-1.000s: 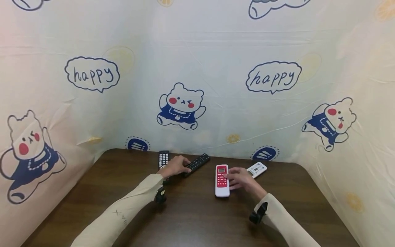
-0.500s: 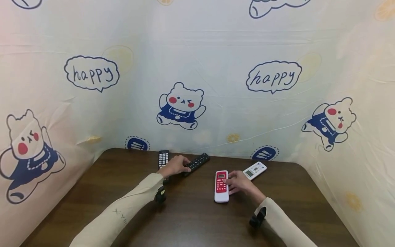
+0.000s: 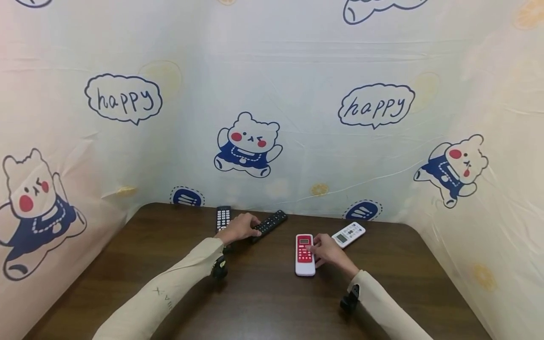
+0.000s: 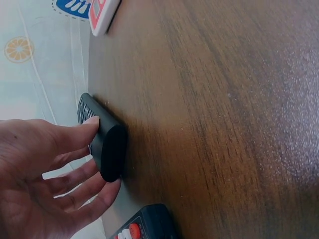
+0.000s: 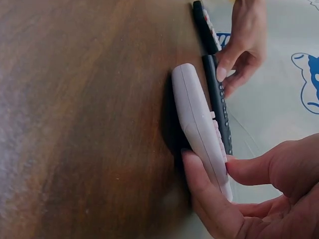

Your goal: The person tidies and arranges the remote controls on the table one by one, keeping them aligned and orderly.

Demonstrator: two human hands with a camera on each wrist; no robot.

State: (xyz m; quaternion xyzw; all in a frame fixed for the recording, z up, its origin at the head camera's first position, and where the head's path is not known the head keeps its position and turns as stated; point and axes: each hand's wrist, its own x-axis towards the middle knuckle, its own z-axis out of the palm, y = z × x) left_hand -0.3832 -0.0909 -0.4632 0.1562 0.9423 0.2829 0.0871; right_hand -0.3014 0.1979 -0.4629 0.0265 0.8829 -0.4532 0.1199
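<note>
My left hand [image 3: 239, 228] pinches the near end of a slim black remote control [image 3: 272, 224], which lies slanted near the table's back. In the left wrist view its thumb lies on the key side and the fingers reach the other side of the black remote [image 4: 113, 149]. My right hand [image 3: 330, 250] holds a red-and-white remote control [image 3: 304, 270] by its right side. From the right wrist, the thumb presses the key face and a finger supports the pale back of this remote [image 5: 194, 107], whose shadow falls on the wood.
Beyond the left wrist lies another black remote [image 3: 223, 218] with white keys, partly covered by that hand. A white remote [image 3: 349, 234] with a small display lies slanted behind the right hand. The brown table [image 3: 263, 297] meets a printed cloth [image 3: 297, 141] at its back edge.
My right hand has brought the red-and-white remote a little toward me, uncovering the white remote's display. The left hand and its black remote have stayed nearly still. The head view has shifted slightly.
</note>
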